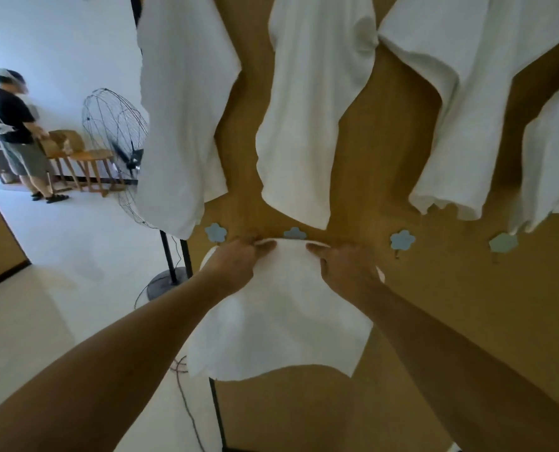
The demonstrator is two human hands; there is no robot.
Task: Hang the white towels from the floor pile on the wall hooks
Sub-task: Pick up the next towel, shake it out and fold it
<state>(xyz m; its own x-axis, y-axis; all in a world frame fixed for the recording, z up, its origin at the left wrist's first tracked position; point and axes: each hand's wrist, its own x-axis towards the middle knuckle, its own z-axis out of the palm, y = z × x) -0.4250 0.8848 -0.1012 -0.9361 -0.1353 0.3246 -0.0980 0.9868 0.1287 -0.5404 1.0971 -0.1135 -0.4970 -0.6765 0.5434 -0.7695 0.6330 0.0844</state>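
A white towel [281, 321] hangs flat against the brown wall panel [451, 321]. My left hand [235, 269] and my right hand [343, 269] pinch its top edge, held up just under a blue flower-shaped hook [294, 233] in the lower row. Three more blue flower hooks, one to the left [215, 232] and two to the right [402, 241] [503, 243], are bare. Above, several white towels [314, 109] [187, 109] [460, 102] hang from an upper row whose hooks are out of view. The floor pile is not in view.
A standing fan [118, 141] on a black pole and round base [165, 282] stands left of the panel, its cable trailing on the pale floor. Further left, a person [14, 132] stands by wooden chairs [86, 158]. A red cable [178, 367] lies near the panel's foot.
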